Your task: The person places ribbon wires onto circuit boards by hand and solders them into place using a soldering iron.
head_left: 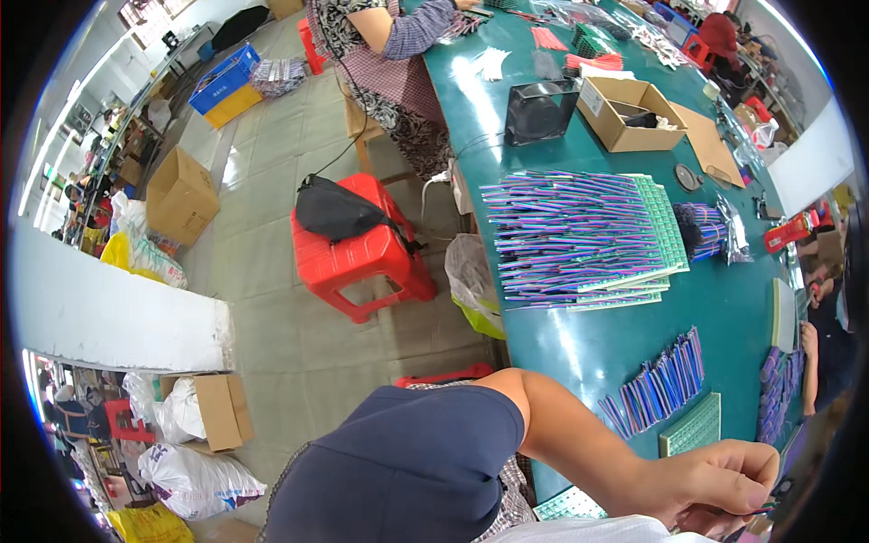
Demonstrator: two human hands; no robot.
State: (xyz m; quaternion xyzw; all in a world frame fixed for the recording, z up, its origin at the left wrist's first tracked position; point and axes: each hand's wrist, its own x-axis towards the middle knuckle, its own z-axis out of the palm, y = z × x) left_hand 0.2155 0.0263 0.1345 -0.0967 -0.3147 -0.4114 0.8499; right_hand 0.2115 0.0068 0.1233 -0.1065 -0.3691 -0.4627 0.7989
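My left hand (720,480) is at the lower right, its thumb and fingers closed in a pinch. The dark, thin end of what looks like a wire (768,509) pokes out by the fingertips; the rest is hidden. Just behind this hand lies a green circuit board panel (692,425). Beyond that is a row of short blue and purple wire bundles (654,385). Farther off, stacked pale green boards (665,226) carry many long purple, blue and dark wires (570,237) fanned to the left. My right hand does not show.
The green table (552,362) holds a black fan (540,113), an open cardboard box (629,122) and a bagged wire bundle (715,231). A red stool (362,262) with a black bag (339,208) stands left. One co-worker sits at the far side; another's arm (810,362) rests at the right edge.
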